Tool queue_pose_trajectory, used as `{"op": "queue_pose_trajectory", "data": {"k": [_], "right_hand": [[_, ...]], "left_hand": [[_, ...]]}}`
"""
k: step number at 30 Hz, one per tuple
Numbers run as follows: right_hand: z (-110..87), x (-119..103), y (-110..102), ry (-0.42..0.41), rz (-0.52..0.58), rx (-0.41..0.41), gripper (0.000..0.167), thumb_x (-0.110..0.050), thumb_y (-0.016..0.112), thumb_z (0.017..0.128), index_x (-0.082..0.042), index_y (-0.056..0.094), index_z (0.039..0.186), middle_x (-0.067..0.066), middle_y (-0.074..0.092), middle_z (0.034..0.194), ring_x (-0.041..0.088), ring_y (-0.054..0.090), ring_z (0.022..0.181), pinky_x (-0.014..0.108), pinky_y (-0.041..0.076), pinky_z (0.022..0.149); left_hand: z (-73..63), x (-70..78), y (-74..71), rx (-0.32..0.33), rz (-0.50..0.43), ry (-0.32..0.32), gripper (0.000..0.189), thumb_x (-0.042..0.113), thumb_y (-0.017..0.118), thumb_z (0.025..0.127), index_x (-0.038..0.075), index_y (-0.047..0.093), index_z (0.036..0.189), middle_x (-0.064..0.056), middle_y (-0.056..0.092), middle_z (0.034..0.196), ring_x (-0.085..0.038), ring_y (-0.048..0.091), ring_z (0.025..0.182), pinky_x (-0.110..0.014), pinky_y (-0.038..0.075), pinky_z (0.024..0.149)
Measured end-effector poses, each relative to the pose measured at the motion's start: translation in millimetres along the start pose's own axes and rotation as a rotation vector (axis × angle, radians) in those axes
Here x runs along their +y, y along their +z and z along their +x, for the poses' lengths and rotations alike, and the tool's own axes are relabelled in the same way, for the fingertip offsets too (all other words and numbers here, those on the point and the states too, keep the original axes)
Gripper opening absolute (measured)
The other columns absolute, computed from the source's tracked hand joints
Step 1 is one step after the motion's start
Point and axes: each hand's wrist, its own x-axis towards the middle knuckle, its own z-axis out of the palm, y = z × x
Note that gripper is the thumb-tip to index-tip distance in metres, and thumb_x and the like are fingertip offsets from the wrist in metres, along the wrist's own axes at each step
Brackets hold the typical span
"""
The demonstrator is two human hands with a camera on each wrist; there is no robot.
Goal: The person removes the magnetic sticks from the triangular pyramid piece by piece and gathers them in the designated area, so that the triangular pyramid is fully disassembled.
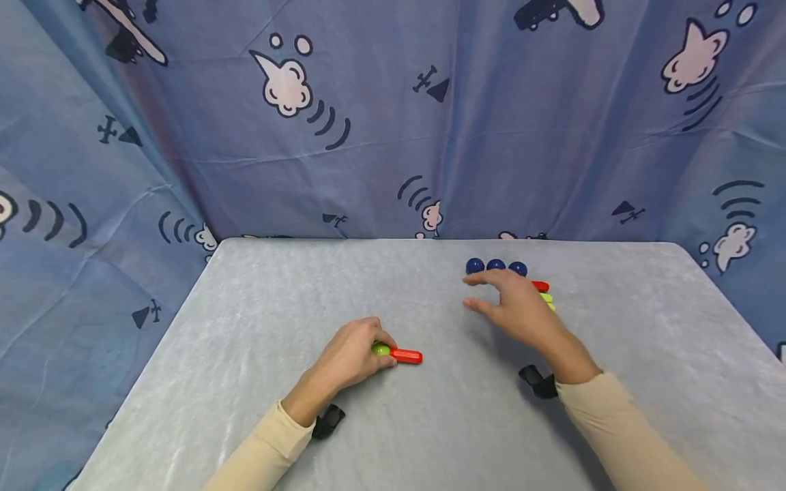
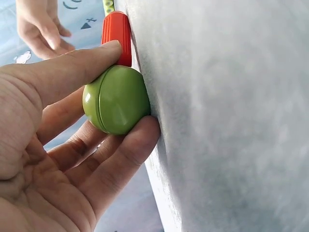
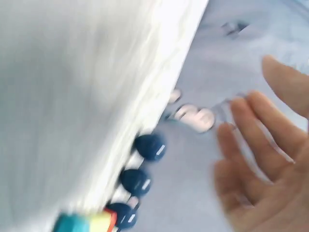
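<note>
My left hand (image 1: 346,351) pinches a glossy green ball (image 2: 120,99) low over the grey tabletop, thumb on one side and fingers on the other. A ridged red stick (image 1: 408,356) extends rightward from the ball, and the thumb tip reaches its near end in the left wrist view. My right hand (image 1: 525,307) is raised at the right, fingers spread apart, holding nothing. Just beyond it stand three dark blue balls (image 1: 495,264) in a row. Partly hidden behind this hand lie another red stick (image 1: 541,286) and yellow-green pieces (image 1: 547,298).
The grey cloth-covered table (image 1: 258,293) ends at a blue patterned curtain (image 1: 368,123) behind and at both sides. A teal piece (image 3: 71,223) and a pale yellow one (image 3: 100,222) show blurred near the blue balls in the right wrist view. Black straps (image 1: 328,421) circle the wrists.
</note>
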Motion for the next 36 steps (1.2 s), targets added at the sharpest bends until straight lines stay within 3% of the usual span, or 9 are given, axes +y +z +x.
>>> {"op": "queue_pose_trajectory", "data": {"k": [7,15,21,29,32,36], "right_hand": [[-25.7,-36,35,-0.042,0.069,-0.094,0.035,-0.028,0.076,0.088,-0.016,0.071,0.120,0.000,0.072,0.118,0.025,0.064,0.111,0.051,0.051,0.095],[-30.8,-45,76,-0.106,0.104,-0.170,0.031,-0.025,0.082,0.082,-0.018,0.073,0.111,-0.008,0.072,0.107,0.014,0.065,0.100,0.040,0.053,0.091],[-27.2,-50,80,-0.170,0.057,-0.152,0.025,-0.022,0.082,0.082,-0.019,0.074,0.106,-0.012,0.070,0.094,0.005,0.059,0.081,0.028,0.051,0.075],[-25.8,-51,75,-0.128,0.033,-0.127,0.019,-0.020,0.080,0.084,-0.020,0.075,0.102,-0.012,0.070,0.090,0.005,0.056,0.075,0.027,0.048,0.070],[-25.3,-50,75,-0.134,0.043,-0.130,0.018,-0.020,0.079,0.085,-0.019,0.075,0.102,-0.012,0.070,0.089,0.004,0.056,0.075,0.026,0.049,0.071],[-26.0,-48,75,-0.155,0.052,-0.138,0.016,-0.019,0.078,0.086,-0.017,0.075,0.102,-0.010,0.071,0.091,0.002,0.058,0.077,0.026,0.050,0.072]], "left_hand": [[-0.5,1.9,2.1,0.003,0.000,0.019,0.018,0.023,0.087,0.076,0.015,0.081,0.091,0.007,0.061,0.076,-0.005,0.047,0.064,-0.018,0.038,0.059],[-4.1,1.1,7.8,0.003,-0.049,0.042,0.018,0.020,0.087,0.076,0.016,0.082,0.093,0.006,0.065,0.080,-0.004,0.050,0.065,-0.017,0.039,0.059],[0.6,0.1,3.5,-0.013,-0.092,0.047,0.026,0.021,0.088,0.075,0.012,0.080,0.098,0.004,0.071,0.089,-0.009,0.060,0.076,-0.019,0.046,0.066],[3.4,-3.6,-5.1,-0.107,-0.213,-0.052,0.036,0.017,0.090,0.072,0.009,0.077,0.105,0.002,0.071,0.098,-0.009,0.061,0.083,-0.021,0.050,0.071],[3.4,-4.3,-6.5,-0.112,-0.249,-0.087,0.036,0.015,0.090,0.072,0.010,0.077,0.105,0.002,0.071,0.097,-0.009,0.063,0.082,-0.020,0.052,0.070],[2.5,-3.6,-6.0,-0.102,-0.248,-0.087,0.034,0.015,0.090,0.072,0.012,0.079,0.104,0.002,0.073,0.097,-0.010,0.064,0.083,-0.020,0.051,0.071]]}}
